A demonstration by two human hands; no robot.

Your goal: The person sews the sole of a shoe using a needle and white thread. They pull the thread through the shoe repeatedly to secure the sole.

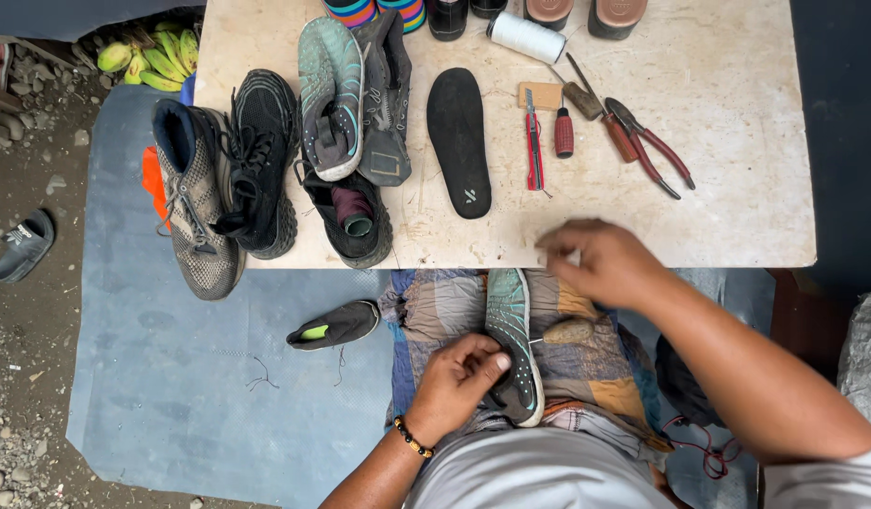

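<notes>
Left hand grips the teal-soled shoe sole-up on the lap cloth, apparently steadying it, an awl resting beside it; right hand, blurred, fingers seemingly pinched, hovers over the table edge.

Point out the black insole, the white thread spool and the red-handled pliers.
black insole [459, 141], head view, middle of its flat top.
white thread spool [527, 37], head view, wound thread.
red-handled pliers [663, 153], head view, one red handle.

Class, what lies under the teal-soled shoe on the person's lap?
A patchwork cloth shows around the teal-soled shoe. The left hand covers the shoe's left edge; whatever lies beneath is hidden.
</notes>
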